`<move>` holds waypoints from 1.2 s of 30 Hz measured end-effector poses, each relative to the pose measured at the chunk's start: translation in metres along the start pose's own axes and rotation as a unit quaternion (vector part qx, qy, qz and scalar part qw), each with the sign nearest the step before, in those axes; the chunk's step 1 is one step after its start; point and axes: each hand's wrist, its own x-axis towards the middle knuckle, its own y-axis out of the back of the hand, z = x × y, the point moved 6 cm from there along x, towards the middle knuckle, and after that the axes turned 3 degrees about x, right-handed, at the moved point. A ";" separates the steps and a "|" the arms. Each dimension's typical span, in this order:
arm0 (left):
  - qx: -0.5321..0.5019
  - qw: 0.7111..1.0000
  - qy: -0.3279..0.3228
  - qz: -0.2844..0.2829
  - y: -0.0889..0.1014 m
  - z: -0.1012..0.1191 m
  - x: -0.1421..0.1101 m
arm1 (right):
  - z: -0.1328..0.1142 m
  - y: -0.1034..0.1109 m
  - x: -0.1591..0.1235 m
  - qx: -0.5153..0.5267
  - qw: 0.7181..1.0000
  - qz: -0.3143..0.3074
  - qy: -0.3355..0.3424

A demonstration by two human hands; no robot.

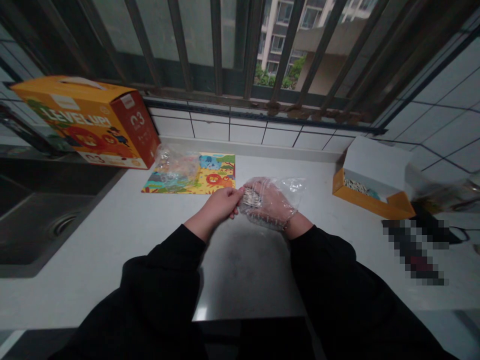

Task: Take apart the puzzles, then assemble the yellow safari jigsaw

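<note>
My left hand and my right hand meet over the white counter. Between them is a clear plastic bag that wraps my right hand's fingers. Inside it lies a small black-and-white patterned bundle, partly hidden by the plastic. My left fingers pinch the bag at that bundle, and my right hand grips it from the other side. Behind my hands, a colourful jungle-picture puzzle board lies flat, partly covered by a second clear plastic bag.
A yellow-orange "LEVEL UP!" box stands at the back left, next to a steel sink. An open orange-and-white box sits at the right. Beyond it are a blurred dark object and a barred window.
</note>
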 end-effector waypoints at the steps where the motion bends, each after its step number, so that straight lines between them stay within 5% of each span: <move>1: -0.011 1.000 0.012 -0.019 0.000 0.000 -0.002 | -0.003 0.000 0.000 0.007 1.000 -0.003 0.011; 6: -0.108 0.987 0.040 -0.109 -0.003 0.000 -0.009 | -0.011 0.004 -0.001 0.014 0.999 -0.004 0.034; 11: -0.187 0.980 0.030 -0.063 0.005 -0.001 -0.002 | -0.011 0.010 -0.002 -0.008 1.000 -0.013 0.020; 14: -0.218 0.976 0.013 0.015 0.020 -0.002 0.007 | -0.015 0.013 -0.004 -0.011 0.999 0.000 0.036; 17: -0.250 0.956 -0.003 0.155 0.047 -0.005 0.011 | -0.018 0.017 -0.008 -0.015 0.998 0.028 0.060; 21: -0.288 0.894 -0.051 0.339 0.087 -0.006 0.007 | -0.016 0.021 -0.011 -0.011 0.998 0.047 0.039; 24: -0.323 0.851 -0.087 0.405 0.102 -0.005 0.002 | -0.019 0.023 -0.012 0.018 0.998 0.042 0.033; 29: -0.390 0.839 -0.090 0.369 0.092 0.003 0.003 | -0.023 0.018 -0.011 0.204 0.979 -0.020 -0.009; 33: -0.405 0.844 -0.133 0.325 0.082 0.011 0.003 | -0.019 0.007 -0.013 0.413 0.903 -0.098 -0.072; 36: -0.405 0.849 -0.168 0.295 0.076 0.013 0.003 | -0.015 0.002 -0.014 0.470 0.871 -0.117 -0.080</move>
